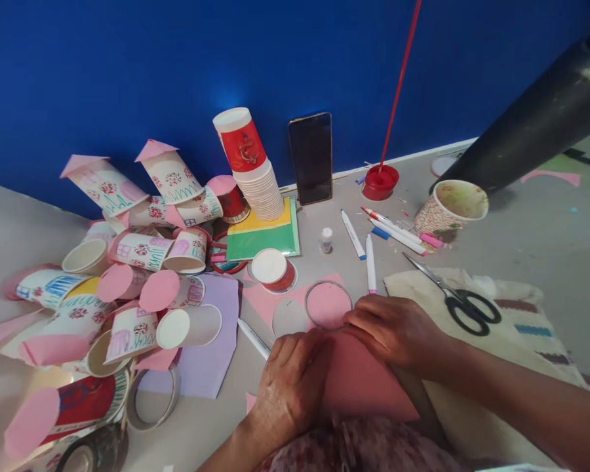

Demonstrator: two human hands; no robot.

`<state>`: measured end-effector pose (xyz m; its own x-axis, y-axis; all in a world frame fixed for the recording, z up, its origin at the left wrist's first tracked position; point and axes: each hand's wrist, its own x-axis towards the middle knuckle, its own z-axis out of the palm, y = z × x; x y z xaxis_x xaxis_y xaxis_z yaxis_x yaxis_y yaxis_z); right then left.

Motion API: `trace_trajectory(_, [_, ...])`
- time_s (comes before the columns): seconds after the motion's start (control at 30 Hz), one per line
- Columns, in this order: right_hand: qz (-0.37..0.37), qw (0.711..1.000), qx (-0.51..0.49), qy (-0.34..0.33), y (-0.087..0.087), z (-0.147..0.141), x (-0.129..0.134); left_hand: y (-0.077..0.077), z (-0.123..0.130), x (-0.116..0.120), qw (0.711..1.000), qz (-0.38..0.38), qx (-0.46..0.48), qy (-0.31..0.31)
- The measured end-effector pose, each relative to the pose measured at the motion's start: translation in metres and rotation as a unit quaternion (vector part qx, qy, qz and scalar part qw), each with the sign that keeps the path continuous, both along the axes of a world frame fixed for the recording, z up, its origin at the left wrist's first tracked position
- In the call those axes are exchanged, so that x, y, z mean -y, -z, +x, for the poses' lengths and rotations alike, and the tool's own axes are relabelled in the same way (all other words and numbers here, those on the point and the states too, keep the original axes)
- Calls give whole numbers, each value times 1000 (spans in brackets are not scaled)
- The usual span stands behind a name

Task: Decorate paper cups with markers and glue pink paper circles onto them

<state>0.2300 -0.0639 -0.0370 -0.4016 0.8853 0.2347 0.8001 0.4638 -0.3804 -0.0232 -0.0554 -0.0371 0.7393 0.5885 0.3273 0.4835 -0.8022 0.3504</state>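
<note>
A sheet of pink paper [364, 387] lies in front of me, its near part under my hands. My left hand [292, 380] is closed over the paper's left side, fingers bent and thumb partly hidden. My right hand [393, 331] is closed at the paper's upper right, fingertips touching the edge of a thin round ring [306, 308]. Pink paper shows inside the ring. Just left of it is a round grey patch [289, 318]; whether it is a hole or a disc I cannot tell. A small red-and-white paper cup [279, 283] stands beyond on more pink paper.
Decorated paper cups [142, 252] are piled at left near a tape roll [173, 410]. Stacked cups [261, 187] stand by a leaning phone [311, 157]. Markers [353, 235], black-handled scissors [467, 308], a cloth [423, 288], a red pot [379, 187] and a stained cup [442, 213] lie right.
</note>
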Motion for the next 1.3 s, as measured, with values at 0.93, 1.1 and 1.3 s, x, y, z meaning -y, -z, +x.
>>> trace_trajectory(0.93, [-12,999,-13,28,-4,1,-2,-4,3,-3,999,34,-22,-4])
trace_trajectory(1.1, [-2,999,-36,26,-9,5,3,-9,4,-5,998,37,-41,-7])
trace_trajectory(1.3, [-26,999,-30,37,-11,12,6,-11,4,-6,998,37,-50,11])
